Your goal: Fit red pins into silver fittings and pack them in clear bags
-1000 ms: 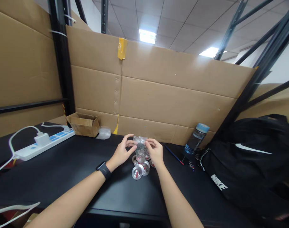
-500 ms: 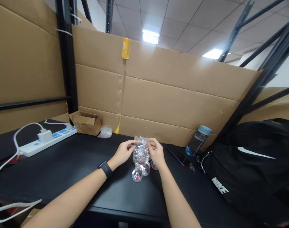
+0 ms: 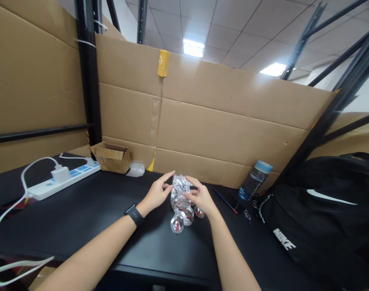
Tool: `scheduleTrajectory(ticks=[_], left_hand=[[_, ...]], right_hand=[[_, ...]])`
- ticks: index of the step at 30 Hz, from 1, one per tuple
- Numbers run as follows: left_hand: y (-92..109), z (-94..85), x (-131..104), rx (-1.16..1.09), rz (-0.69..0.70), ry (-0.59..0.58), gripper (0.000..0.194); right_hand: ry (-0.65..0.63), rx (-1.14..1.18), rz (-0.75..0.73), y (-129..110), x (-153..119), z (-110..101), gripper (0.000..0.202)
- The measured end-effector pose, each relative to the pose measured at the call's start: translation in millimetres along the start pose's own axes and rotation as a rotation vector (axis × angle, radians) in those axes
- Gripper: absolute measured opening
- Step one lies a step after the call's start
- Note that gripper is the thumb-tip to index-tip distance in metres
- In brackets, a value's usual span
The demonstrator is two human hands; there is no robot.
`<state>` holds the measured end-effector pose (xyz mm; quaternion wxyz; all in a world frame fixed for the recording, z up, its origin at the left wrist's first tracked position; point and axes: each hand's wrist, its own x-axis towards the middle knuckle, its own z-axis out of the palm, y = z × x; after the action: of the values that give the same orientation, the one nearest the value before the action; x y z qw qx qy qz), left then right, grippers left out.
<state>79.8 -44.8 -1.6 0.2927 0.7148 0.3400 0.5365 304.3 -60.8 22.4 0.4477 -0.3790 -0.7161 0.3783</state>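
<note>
A crinkled clear plastic bag [image 3: 180, 186] is on the black table between my two hands. My left hand [image 3: 157, 195], with a dark watch [image 3: 133, 215] on the wrist, is at the bag's left edge, thumb and forefinger spread apart. From the right, my right hand [image 3: 203, 199] reaches over the bag's edge, its thumb and forefinger also apart and touching the plastic. Several shiny round metal pieces with red centres cluster at the near end of the bag; the nearest metal disc [image 3: 177, 223] faces me. The bag and my right hand partly hide the others.
A cardboard box [image 3: 113, 159] and a small clear plastic bag [image 3: 136, 169] stand at the back left, near a white power strip [image 3: 66, 180]. To the right are a thin pen [image 3: 226, 200], a water bottle [image 3: 255, 180] and a black backpack [image 3: 320, 218]. Cardboard [image 3: 217, 133] walls the back.
My fingers have spread from a closer grip on the bag, and both forefingers have moved up toward its top. The whole view has shifted slightly.
</note>
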Motion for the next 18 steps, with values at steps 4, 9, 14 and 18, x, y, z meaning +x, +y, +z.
scheduleTrajectory(ticks=[4,9,14,18], left_hand=[[3,-7.1,0,0.232,0.116,0.013,0.057],[12,-4.9,-7,0.579,0.245,-0.153,0.063],[19,6.3,-11,0.707,0.306,-0.199,0.036],[20,6.6,-11,0.728,0.327,-0.191,0.03]], right_hand=[[0.086,0.012,-0.012,5,2,1,0.071],[0.121,0.024,-0.052,11,3,0,0.071],[0.081,-0.013,-0.075,11,3,5,0.067],[0.097,-0.028,-0.121,5,3,9,0.05]])
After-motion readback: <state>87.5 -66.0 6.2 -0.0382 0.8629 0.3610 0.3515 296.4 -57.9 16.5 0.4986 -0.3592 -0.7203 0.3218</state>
